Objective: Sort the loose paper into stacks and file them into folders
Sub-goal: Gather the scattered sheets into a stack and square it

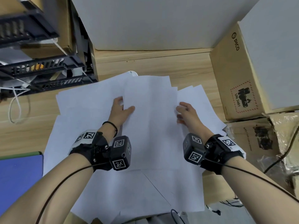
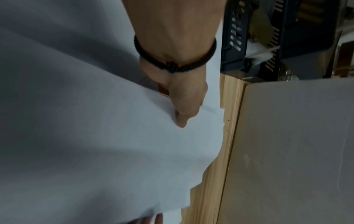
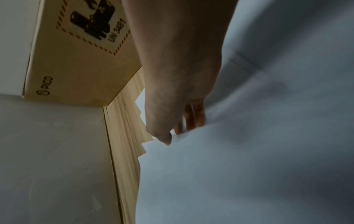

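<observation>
The head view looks steeply down from above both forearms onto the wooden desk (image 1: 145,65) and takes in the loose paper (image 1: 150,126), the black trays (image 1: 48,68) at left and the PICO carton (image 1: 239,75) at right. The left wrist view sits close behind the left hand (image 2: 184,97), facing along it toward the trays (image 2: 268,37). The right wrist view sits equally close behind the right hand (image 3: 172,94), facing the carton (image 3: 80,60); all three share the paper.

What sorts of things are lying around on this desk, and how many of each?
Hands: 2, left hand, right hand
Cardboard boxes with a battery label: 1
Black tray racks: 1
Blue folders: 1
Loose white sheets: overlapping, uncountable
Total: 5, besides the sheets
</observation>
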`<action>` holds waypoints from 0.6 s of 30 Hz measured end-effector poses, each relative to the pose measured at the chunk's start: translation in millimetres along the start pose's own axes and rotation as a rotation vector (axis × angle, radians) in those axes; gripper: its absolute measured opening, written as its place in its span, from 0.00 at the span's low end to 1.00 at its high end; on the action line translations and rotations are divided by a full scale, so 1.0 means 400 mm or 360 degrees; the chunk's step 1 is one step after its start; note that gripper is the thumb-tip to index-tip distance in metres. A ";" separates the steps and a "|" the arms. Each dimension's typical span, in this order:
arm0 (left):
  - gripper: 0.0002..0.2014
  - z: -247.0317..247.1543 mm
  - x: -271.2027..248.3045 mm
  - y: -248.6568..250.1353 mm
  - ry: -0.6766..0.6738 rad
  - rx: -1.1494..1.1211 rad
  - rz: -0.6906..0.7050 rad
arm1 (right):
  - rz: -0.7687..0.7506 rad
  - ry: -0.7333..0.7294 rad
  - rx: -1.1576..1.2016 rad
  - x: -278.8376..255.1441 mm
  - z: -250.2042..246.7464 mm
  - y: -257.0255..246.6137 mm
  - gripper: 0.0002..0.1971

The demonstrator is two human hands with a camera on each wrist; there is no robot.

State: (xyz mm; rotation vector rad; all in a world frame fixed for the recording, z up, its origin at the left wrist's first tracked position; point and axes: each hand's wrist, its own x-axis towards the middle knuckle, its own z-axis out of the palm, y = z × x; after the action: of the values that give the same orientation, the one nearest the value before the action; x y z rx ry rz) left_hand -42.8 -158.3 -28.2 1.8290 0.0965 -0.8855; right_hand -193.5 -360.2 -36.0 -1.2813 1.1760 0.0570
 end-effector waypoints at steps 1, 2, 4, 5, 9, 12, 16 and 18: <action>0.20 -0.010 -0.001 -0.004 -0.0059 0.0070 0.0039 | 0.0053 -0.0060 -0.0027 -0.001 -0.002 0.004 0.09; 0.17 -0.019 -0.007 -0.005 -0.0112 0.0124 0.0066 | 0.0101 -0.0121 -0.0094 -0.005 -0.002 0.009 0.05; 0.15 -0.039 -0.015 -0.014 -0.0163 0.0136 0.0104 | 0.0146 -0.0175 -0.0278 -0.020 0.007 0.027 0.11; 0.14 -0.050 -0.020 -0.019 -0.0171 0.0122 0.0116 | 0.0164 -0.0167 -0.0321 -0.028 0.015 0.035 0.15; 0.13 -0.109 -0.041 -0.037 -0.0122 0.0111 0.0152 | 0.0205 -0.0205 -0.0224 -0.061 0.052 0.058 0.17; 0.13 -0.170 -0.054 -0.061 0.0095 0.0092 0.0182 | 0.0214 -0.0203 -0.0096 -0.084 0.088 0.052 0.06; 0.13 -0.265 -0.058 -0.106 0.0555 -0.0014 0.0042 | 0.0200 -0.0184 -0.0043 -0.114 0.143 0.037 0.05; 0.17 -0.317 -0.064 -0.134 0.0656 -0.0061 -0.0079 | 0.0172 -0.0143 -0.0085 -0.125 0.180 0.038 0.06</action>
State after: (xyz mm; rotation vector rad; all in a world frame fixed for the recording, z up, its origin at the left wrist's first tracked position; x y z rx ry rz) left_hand -19.0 -20.3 -32.0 1.9563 0.4164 -0.5242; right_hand -180.2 -273.1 -24.1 -1.2482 1.1723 0.2243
